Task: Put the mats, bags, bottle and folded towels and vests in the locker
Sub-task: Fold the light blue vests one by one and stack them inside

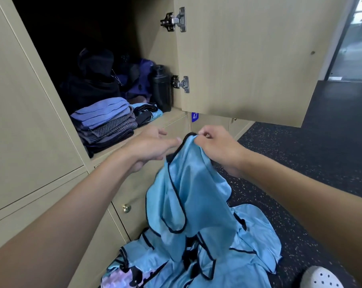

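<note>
Two bare forearms, left (51,215) and right (311,204), reach in from the lower edge toward the locker (169,116). The right hand (217,146) pinches the black-trimmed top edge of a light blue vest (188,183) between thumb and curled fingers, holding it up in front of the locker, below its shelf level. The left hand (153,146) is held loosely spread, fingers nearly straight, its thumb tip just beside the raised edge; whether it touches the fabric cannot be told. The vest hangs down onto a heap of vests (227,256) lying on the speckled floor (300,163) at the foot of the locker.

Inside the locker, at the front left, a stack of folded towels (105,121) rests on the shelf. Just to its right lies a folded vest (147,113). A black bottle (161,88) stands upright at the right wall. Behind these sit a dark bag (92,84) and a purple bag (138,80). The locker door (248,59) stands open to the right. A white shoe (321,277) shows on the floor, well to the right of the locker.
</note>
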Tool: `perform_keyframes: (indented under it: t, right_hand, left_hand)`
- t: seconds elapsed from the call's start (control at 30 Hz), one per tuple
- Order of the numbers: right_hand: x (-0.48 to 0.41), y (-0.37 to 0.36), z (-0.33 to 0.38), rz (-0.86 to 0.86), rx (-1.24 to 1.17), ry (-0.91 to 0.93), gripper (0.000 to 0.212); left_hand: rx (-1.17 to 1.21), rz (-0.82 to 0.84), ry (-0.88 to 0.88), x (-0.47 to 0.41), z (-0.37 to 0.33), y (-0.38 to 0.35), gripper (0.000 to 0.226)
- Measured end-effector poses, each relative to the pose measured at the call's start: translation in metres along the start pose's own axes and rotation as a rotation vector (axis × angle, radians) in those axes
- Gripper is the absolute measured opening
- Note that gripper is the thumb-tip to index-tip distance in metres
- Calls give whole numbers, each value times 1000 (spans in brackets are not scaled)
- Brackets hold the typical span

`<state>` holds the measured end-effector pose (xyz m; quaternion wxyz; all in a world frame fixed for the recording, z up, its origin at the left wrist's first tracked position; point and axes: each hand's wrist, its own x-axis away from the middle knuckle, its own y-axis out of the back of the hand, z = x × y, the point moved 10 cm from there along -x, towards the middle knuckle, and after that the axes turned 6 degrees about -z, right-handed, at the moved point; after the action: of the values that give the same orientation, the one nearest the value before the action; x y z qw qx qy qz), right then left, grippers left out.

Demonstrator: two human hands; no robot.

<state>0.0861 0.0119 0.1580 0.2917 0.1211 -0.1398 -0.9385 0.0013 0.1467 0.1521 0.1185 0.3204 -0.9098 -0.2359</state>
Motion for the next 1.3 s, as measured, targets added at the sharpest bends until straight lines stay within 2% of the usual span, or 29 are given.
perform_keyframes:
  t: [0.07,0.13,0.27,0.4,0.47,0.57,0.6,0.63,0.67,0.7,0.8,0.87,0.93,1.0,1.1,1.17,1.3]
  right_hand:
    - [-2,4,-3,-36,-135,-85,11]
    - [-3,6,-4,-57,-245,-137,10]
    - [-2,12,-1,-92,-299,-146,8]
    - [-1,19,3,-79,-337,-106,10]
    - [-1,19,1,-13,-219,-59,9]
    - [10,0,-17,244,19,-63,46]
    - [14,-5,-25,299,99,-63,48]
    - [16,-6,-30,315,163,-49,39]
    - [15,-3,-31,289,197,-24,22]
    - [14,2,-27,238,205,-1,13]
    - [7,19,-11,83,130,54,22]
    - [4,32,2,7,104,90,24]
    - [1,39,11,-37,108,120,30]
    - [0,41,16,-56,65,133,36]
    - [1,43,17,-87,-25,83,32]
    - [2,44,17,-104,-88,63,31]
    - [3,46,19,-123,-174,34,25]
  left_hand:
    - [-74,131,-73,17,-11,-18,62]
    - [-114,189,-125,30,-16,-33,56]
    - [-52,59,-237,35,-26,-38,17]
    - [109,-51,-251,32,-33,-28,3]
    - [229,-135,-234,29,-37,-15,7]
    - [398,-225,-211,26,-43,5,9]
    - [451,-239,-211,25,-45,11,10]
    - [489,-250,-216,25,-47,16,10]
    - [514,-263,-224,25,-48,22,10]
    - [521,-283,-228,24,-48,27,11]
    - [473,-378,-206,21,-40,44,16]
    - [468,-411,-150,15,-27,48,4]
    - [422,-388,-105,11,-16,43,37]
    - [274,-286,-161,11,-19,30,48]
    - [57,4,-280,27,-31,-14,38]
    - [-27,108,-311,37,-33,-38,31]
    - [-25,31,-366,41,-34,-49,22]
